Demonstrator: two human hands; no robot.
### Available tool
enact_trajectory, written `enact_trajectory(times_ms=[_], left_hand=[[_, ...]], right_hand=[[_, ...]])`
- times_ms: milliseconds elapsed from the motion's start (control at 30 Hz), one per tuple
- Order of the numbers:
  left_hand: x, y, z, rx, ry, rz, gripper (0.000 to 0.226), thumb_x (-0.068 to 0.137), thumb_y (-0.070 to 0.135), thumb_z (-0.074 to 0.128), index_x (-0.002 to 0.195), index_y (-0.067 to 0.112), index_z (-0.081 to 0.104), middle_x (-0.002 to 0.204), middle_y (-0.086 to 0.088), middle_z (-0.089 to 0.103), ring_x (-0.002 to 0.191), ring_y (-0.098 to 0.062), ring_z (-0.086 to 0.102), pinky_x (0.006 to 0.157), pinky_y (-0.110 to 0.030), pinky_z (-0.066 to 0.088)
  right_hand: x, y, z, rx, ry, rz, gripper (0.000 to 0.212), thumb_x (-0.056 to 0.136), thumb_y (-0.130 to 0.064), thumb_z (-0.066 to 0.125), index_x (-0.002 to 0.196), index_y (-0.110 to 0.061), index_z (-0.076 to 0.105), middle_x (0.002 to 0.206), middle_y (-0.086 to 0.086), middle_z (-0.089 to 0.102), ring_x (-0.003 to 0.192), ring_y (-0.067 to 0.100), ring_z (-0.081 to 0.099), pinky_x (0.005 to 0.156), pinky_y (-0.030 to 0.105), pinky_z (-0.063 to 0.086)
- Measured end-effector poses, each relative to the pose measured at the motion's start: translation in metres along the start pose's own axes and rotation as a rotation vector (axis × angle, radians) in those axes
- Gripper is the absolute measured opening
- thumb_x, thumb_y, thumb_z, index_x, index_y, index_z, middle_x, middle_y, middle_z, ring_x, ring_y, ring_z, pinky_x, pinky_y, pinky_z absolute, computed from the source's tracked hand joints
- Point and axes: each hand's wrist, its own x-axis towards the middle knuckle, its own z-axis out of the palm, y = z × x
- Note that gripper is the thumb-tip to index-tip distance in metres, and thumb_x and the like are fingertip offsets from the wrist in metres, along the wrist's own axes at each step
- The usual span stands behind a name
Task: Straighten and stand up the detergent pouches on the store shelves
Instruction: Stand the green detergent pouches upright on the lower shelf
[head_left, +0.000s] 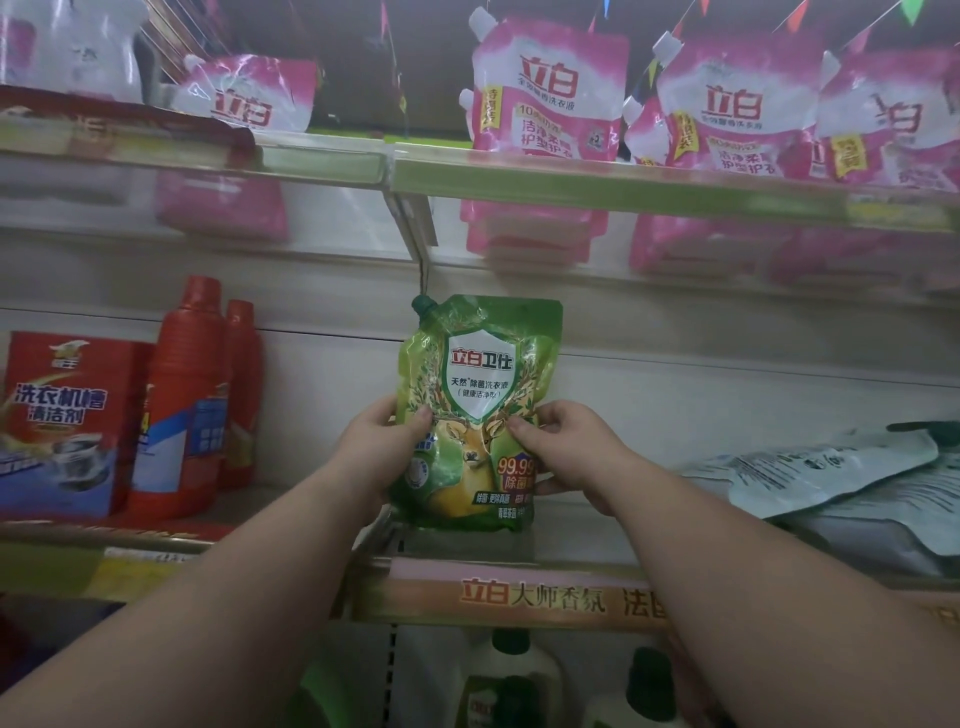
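Head view: the green pouch (475, 410) stands upright near the middle shelf's (498, 571) front edge, spout up, label facing out. The left hand (382, 449) grasps its left side and the right hand (558, 449) its right, thumbs on the front, likely steadying it so it stays up. Pale pouches (831, 473) lie flat towards the shelf's right end; red bottles (182, 405) stand at its left.
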Motion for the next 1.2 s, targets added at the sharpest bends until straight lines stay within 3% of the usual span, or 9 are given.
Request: enact_trajectory(times_ms=[233,367,433,533,633,767,967,1100,1200], left_hand=[[0.005,-0.007,-0.006,-0.033,0.001,0.003,0.011,0.106,0.035,0.066,0.117,0.032,0.069,0.093,0.005,0.081,0.08,-0.019,0.078,0.06,-0.034,0.057],[0.004,-0.007,-0.005,-0.006,-0.032,0.004,0.009,0.106,0.038,0.066,0.115,0.035,0.067,0.098,0.006,0.079,0.084,-0.018,0.076,0.062,-0.035,0.056],[0.004,-0.007,-0.004,0.008,-0.045,0.0,0.008,0.106,0.039,0.065,0.114,0.036,0.067,0.097,0.008,0.08,0.083,-0.017,0.076,0.062,-0.035,0.057],[0.004,-0.006,-0.002,0.021,-0.049,0.009,0.004,0.107,0.039,0.065,0.11,0.038,0.066,0.091,0.011,0.079,0.072,-0.011,0.076,0.057,-0.033,0.057],[0.004,-0.006,-0.002,0.04,-0.034,0.004,0.009,0.106,0.04,0.065,0.115,0.038,0.066,0.097,0.009,0.078,0.08,-0.015,0.076,0.06,-0.035,0.058],[0.001,-0.005,0.001,0.017,-0.004,-0.024,0.018,0.106,0.038,0.067,0.121,0.029,0.065,0.107,-0.001,0.077,0.086,-0.021,0.077,0.056,-0.034,0.06],[-0.003,0.0,0.008,-0.049,0.068,-0.039,0.032,0.103,0.031,0.071,0.132,0.023,0.062,0.112,-0.008,0.077,0.098,-0.03,0.075,0.081,-0.043,0.06],[-0.007,0.006,0.009,-0.019,0.166,0.032,0.066,0.096,0.034,0.077,0.154,0.026,0.045,0.134,-0.005,0.065,0.105,-0.026,0.071,0.08,-0.041,0.058],[-0.015,0.015,0.017,0.094,0.291,0.187,0.065,0.091,0.037,0.077,0.148,0.026,0.048,0.139,-0.003,0.055,0.115,-0.024,0.064,0.089,-0.047,0.06]], right_hand=[[0.0,0.0,0.008,-0.014,0.037,-0.004,0.058,0.096,-0.045,0.077,0.138,-0.011,0.056,0.123,0.01,0.073,0.103,0.033,0.076,0.076,0.057,0.067],[-0.002,-0.002,0.004,-0.056,0.049,-0.017,0.026,0.098,-0.044,0.075,0.104,-0.025,0.057,0.115,0.008,0.073,0.104,0.031,0.074,0.079,0.051,0.067],[-0.004,-0.004,0.001,-0.054,0.05,-0.025,0.026,0.099,-0.042,0.075,0.098,-0.027,0.053,0.113,0.008,0.072,0.104,0.031,0.073,0.076,0.047,0.065],[-0.005,-0.001,-0.002,-0.031,0.046,-0.029,0.025,0.099,-0.04,0.075,0.101,-0.026,0.054,0.113,0.008,0.072,0.105,0.03,0.073,0.076,0.046,0.065],[-0.004,0.003,-0.002,-0.015,0.053,-0.005,0.039,0.096,-0.045,0.077,0.118,-0.018,0.057,0.118,0.01,0.073,0.107,0.03,0.073,0.085,0.052,0.066],[-0.006,0.006,-0.007,0.022,0.025,0.05,0.055,0.093,-0.049,0.079,0.129,-0.013,0.059,0.119,0.009,0.075,0.108,0.026,0.074,0.081,0.047,0.068],[-0.013,0.006,-0.006,-0.018,0.028,0.021,0.059,0.097,-0.052,0.073,0.139,-0.012,0.059,0.122,0.006,0.072,0.112,0.024,0.07,0.075,0.041,0.068],[-0.018,0.005,-0.012,-0.077,0.04,0.011,0.065,0.097,-0.059,0.069,0.142,-0.013,0.058,0.127,0.005,0.071,0.112,0.022,0.071,0.083,0.04,0.066],[-0.022,0.004,-0.025,-0.094,0.086,-0.001,0.061,0.095,-0.064,0.068,0.132,-0.015,0.061,0.117,0.003,0.07,0.107,0.022,0.073,0.094,0.046,0.064]])
